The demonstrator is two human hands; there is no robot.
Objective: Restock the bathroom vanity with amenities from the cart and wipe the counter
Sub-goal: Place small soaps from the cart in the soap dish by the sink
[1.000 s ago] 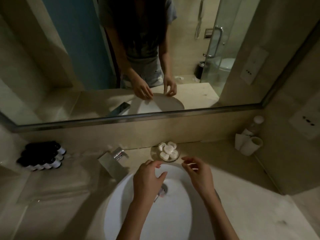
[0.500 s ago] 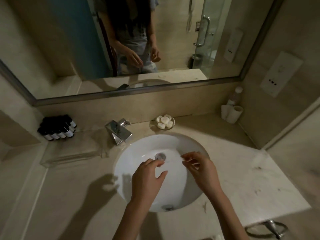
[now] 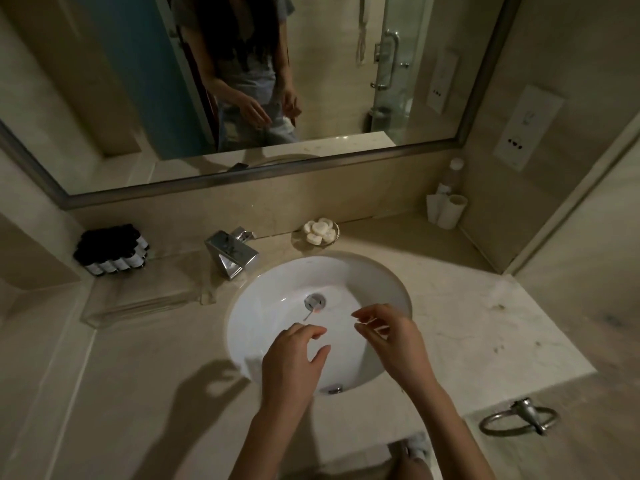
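My left hand (image 3: pixel 294 362) and my right hand (image 3: pixel 391 337) hover side by side over the near half of the white sink (image 3: pixel 374 285), fingers loosely curled, nothing in either. A thin small stick (image 3: pixel 307 317) lies in the basin by the drain. Behind the sink a glass dish of white soaps (image 3: pixel 320 232) stands on the marble counter (image 3: pixel 485 323). At the back left, several small black bottles (image 3: pixel 114 251) are grouped at the far end of a clear tray (image 3: pixel 145 299).
A chrome faucet (image 3: pixel 232 252) stands left of the sink's back rim. Wrapped cups (image 3: pixel 448 209) and a water bottle (image 3: pixel 453 174) occupy the back right corner. A towel ring (image 3: pixel 519 417) hangs off the counter's front edge. The mirror (image 3: pixel 311 81) covers the wall above.
Both hands drew back from near the soap dish to the near half of the sink. The view pulled back and tipped down, showing more of the counter.
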